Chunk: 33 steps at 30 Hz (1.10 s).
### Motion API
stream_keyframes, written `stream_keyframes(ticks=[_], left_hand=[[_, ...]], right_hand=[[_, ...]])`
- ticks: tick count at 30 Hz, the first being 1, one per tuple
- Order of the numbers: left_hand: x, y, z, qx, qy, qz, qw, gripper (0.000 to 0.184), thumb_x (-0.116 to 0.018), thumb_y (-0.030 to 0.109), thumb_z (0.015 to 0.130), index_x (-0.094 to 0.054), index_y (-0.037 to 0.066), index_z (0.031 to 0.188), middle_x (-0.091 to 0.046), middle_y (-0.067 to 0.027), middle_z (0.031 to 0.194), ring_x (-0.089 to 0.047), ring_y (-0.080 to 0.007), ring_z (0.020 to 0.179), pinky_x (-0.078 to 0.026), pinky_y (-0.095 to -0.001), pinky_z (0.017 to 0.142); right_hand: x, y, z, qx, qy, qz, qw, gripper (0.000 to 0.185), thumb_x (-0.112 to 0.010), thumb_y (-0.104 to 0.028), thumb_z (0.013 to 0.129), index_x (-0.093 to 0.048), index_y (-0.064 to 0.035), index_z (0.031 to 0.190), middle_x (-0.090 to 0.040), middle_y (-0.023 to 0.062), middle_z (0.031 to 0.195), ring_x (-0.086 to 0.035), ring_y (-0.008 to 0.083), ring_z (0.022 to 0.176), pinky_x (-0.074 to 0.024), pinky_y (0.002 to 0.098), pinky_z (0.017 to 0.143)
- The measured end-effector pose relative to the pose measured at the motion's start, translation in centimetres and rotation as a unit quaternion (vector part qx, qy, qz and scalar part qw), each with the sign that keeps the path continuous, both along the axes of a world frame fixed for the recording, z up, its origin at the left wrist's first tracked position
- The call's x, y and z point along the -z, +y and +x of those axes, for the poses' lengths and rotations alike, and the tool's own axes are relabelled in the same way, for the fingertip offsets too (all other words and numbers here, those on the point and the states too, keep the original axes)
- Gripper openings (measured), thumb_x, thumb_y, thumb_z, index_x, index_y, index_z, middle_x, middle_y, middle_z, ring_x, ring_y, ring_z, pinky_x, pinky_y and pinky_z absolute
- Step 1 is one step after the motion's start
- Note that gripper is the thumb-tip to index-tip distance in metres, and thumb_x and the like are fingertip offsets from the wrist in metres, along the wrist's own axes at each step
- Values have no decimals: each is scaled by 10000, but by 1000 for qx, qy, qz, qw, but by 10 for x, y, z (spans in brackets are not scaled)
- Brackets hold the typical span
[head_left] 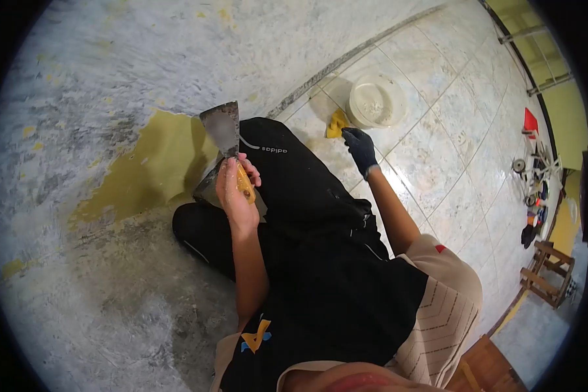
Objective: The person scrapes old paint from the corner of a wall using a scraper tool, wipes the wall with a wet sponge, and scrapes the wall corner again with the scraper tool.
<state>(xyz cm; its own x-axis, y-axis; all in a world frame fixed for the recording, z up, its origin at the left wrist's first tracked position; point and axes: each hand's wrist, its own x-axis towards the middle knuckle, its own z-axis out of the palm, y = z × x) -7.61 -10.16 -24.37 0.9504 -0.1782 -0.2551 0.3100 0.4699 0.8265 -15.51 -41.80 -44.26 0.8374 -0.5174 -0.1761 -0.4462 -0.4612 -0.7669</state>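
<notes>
A putty knife (222,130) with a wide, stained metal blade and a yellow handle points up toward the wall. My left hand (238,186), bare, is wrapped round its handle. Another flat metal blade (208,186) shows partly behind that hand. My right hand (360,151), in a dark glove, reaches over the tiled floor with its fingertips at a yellow cloth (337,123). Whether the fingers grip the cloth is too small to tell. The cloth lies against a round, whitish translucent tub (376,101).
The grey-white wall (111,85) has an exposed yellow patch (144,163) beside my knees. Far right on the tiled floor (438,144) are a red object (530,122), several small tools and a wooden stool (547,273).
</notes>
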Motion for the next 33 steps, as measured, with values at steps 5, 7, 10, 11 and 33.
stream_keyframes(ticks=[5, 7, 10, 11, 33], left_hand=[[-10, 1, -1, -138, -61, -29, 988, 271, -536, 246, 1052, -644, 18, 1151, -677, -96, 1133, -637, -175, 1060, -494, -343, 923], [-28, 3, 6, -170, -90, -36, 981, 275, -574, 218, 1036, -664, -4, 1170, -684, -103, 1148, -623, -166, 1100, -447, -325, 1002], [-48, 19, 12, -246, -129, -33, 960, 266, -600, 190, 1025, -681, -36, 1141, -658, -70, 1143, -588, -132, 1108, -417, -289, 1007], [-50, 36, 11, -278, -139, -32, 950, 266, -600, 190, 1025, -681, -36, 1141, -658, -70, 1143, -588, -132, 1108, -417, -289, 1007], [-227, 156, 36, -350, -456, 486, 658, 825, -675, 433, 927, -372, -92, 1487, -357, -305, 1549, -365, -433, 1443, -317, -465, 1163]], right_hand=[[-170, 104, 35, -119, -93, 279, 948, 279, -616, -235, 996, -676, -7, 1145, -685, 53, 938, -643, 155, 865, -513, 293, 822], [-208, 150, 61, -229, -141, 306, 913, 262, -626, -192, 992, -662, -1, 1168, -689, 56, 983, -649, 167, 885, -514, 303, 828], [-255, 212, 92, -351, -210, 311, 858, 280, -655, -141, 972, -633, 4, 1211, -684, 82, 1028, -651, 167, 925, -513, 320, 847], [-265, 234, 102, -370, -181, 297, 861, 284, -657, -134, 968, -626, 1, 1216, -680, 93, 1014, -650, 160, 924, -516, 325, 842], [-400, 361, 184, -463, -523, 55, 714, 626, -572, -112, 975, -328, -40, 1547, -656, 221, 1259, -688, 286, 1062, -523, 356, 862]])
